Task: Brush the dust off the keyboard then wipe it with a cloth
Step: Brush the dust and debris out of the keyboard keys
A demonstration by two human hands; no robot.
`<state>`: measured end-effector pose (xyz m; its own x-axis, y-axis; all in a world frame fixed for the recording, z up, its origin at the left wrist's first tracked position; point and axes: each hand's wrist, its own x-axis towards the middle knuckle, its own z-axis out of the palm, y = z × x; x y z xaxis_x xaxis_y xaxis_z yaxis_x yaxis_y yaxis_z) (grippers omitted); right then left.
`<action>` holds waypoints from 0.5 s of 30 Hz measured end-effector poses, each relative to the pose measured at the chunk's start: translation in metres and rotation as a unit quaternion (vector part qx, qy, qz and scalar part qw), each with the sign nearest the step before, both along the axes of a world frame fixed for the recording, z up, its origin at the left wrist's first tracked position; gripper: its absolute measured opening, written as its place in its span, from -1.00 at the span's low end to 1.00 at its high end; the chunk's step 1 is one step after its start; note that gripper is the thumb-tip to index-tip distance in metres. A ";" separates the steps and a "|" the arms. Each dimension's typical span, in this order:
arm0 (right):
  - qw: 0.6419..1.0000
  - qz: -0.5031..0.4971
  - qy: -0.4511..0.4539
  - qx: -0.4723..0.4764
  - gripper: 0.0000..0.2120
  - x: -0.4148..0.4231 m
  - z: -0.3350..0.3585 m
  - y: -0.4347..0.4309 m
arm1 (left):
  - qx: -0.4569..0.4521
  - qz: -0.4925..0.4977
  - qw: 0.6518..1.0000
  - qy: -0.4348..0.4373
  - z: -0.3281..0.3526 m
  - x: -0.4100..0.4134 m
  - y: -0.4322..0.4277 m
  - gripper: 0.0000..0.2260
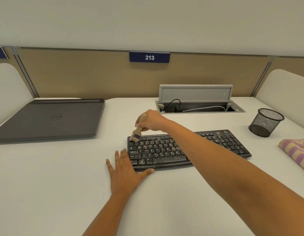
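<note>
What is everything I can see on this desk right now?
desk: one, white, under everything
keyboard: one, black, dust-speckled, centre
brush: one, wooden handle, bristles on the keyboard's far left corner
laptop: one, dark grey, closed, far left
mesh cup: one, black, far right
cloth: one, purple and yellow, right edge
cable hatch: one, grey, lid up, behind the keyboard
sign: one, blue, reads 213, on the partition
left hand: flat on the desk at the keyboard's left end
right hand: grips the brush

Laptop [49, 118] left of keyboard [182, 149], cloth [297, 152] right
</note>
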<state>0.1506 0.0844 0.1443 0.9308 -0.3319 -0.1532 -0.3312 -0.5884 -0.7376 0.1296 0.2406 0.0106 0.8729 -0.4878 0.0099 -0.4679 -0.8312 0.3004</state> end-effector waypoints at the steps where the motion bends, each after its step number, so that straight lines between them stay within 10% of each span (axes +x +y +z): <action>1: 1.000 0.007 0.017 -0.006 -0.82 -0.002 0.001 -0.002 | 0.001 0.000 1.000 -0.001 0.000 0.000 0.000 0.30; 15: 0.990 -0.077 0.108 -0.044 -0.73 -0.016 0.024 -0.029 | 0.004 0.001 1.000 0.002 -0.001 0.000 0.000 0.29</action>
